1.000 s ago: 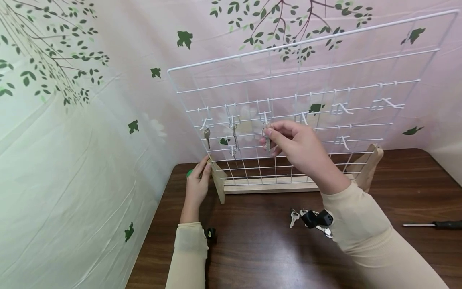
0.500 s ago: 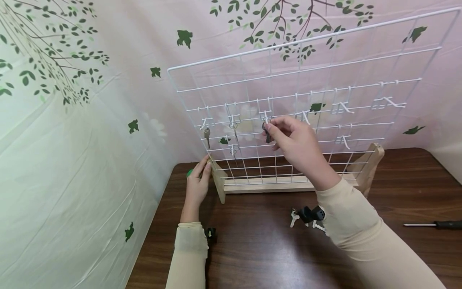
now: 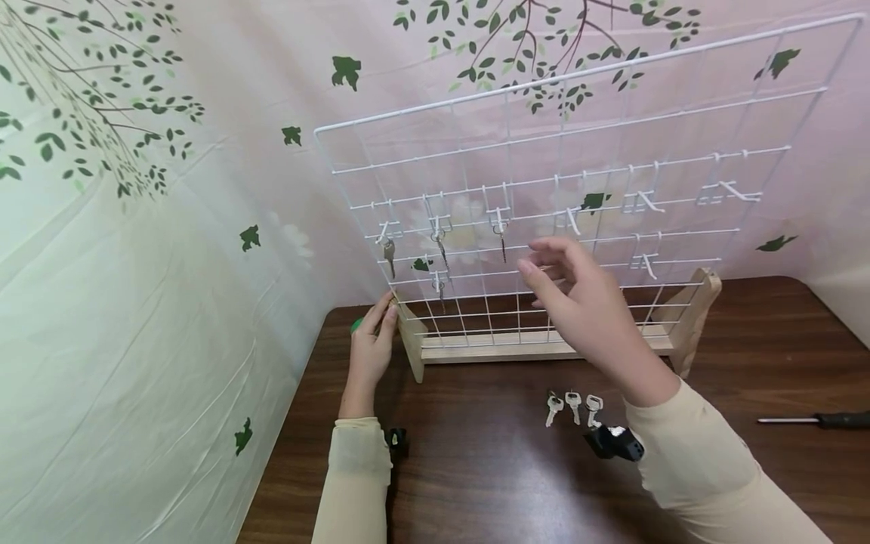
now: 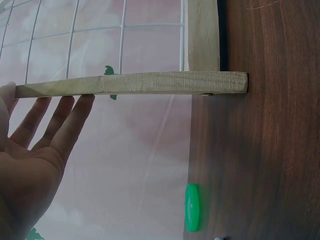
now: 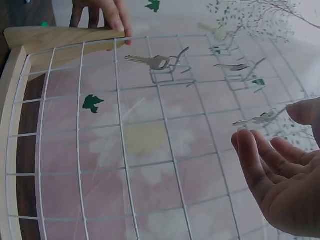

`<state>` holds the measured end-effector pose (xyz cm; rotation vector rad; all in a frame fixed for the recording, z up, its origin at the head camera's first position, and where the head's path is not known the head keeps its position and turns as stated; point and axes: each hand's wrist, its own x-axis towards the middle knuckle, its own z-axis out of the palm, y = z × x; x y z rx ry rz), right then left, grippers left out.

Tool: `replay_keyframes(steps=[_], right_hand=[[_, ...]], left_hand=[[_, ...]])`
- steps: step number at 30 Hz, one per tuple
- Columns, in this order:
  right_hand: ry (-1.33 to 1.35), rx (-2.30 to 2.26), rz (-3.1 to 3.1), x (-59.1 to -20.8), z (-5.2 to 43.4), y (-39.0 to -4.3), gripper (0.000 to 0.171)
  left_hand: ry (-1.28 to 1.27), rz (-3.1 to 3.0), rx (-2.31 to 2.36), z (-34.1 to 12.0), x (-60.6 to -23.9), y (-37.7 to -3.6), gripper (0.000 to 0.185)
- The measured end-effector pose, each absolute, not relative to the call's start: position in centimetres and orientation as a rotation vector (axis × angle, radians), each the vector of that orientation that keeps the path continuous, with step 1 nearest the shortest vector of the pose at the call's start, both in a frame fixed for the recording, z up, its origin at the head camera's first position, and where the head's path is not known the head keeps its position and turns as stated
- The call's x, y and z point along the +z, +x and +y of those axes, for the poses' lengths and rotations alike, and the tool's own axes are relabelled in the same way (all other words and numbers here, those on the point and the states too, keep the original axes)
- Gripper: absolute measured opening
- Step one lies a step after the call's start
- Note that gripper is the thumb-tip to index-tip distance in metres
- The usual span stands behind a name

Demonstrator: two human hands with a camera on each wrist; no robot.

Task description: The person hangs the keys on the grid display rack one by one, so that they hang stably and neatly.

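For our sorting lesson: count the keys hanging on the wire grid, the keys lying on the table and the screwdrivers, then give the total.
Keys hanging on the wire grid: 4
Keys lying on the table: 3
Screwdrivers: 1
Total: 8

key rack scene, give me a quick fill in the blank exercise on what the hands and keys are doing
1. The left hand rests its fingers on the rack's ____ foot.
2. The right hand holds ____.
3. On the table in front of the white wire rack lie ____ loose keys.
4. A screwdriver lies at the table's ____ edge.

Missing words: wooden; nothing; three; right
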<state>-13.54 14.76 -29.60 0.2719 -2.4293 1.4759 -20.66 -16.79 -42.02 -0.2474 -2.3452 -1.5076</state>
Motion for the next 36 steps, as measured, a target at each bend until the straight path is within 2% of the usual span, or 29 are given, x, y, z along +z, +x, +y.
replay_keyframes(steps=[7,14,24,27,33,36], right_hand=[[0.255,1.453,-2.408,-31.4,16.5,-11.0,0.039],[0.13,1.552,-2.463,-35.2,18.8,-10.2,0.045],[-0.131,1.594,-2.805,-42.9,19.7,-9.8,0.062],[-0.183,1.618,-2.904,-44.9,19.4,-9.8,0.058],[-0.291,1.559,-3.023,-47.7,18.4,-10.0,0.035],[-0.298,1.47,-3.062,-48.3,18.1,-10.1,0.033]], left_hand=[[-0.254,-2.345,-1.516,-16.8,-42.1,-20.8,0.041],[-0.248,-2.349,-1.521,-16.8,-42.1,-20.6,0.041],[-0.248,-2.34,-1.517,-16.7,-41.9,-20.7,0.041],[-0.249,-2.34,-1.522,-16.7,-42.0,-20.7,0.041],[-0.246,-2.339,-1.518,-16.7,-42.1,-20.7,0.04],[-0.245,-2.336,-1.519,-16.7,-42.1,-20.7,0.04]])
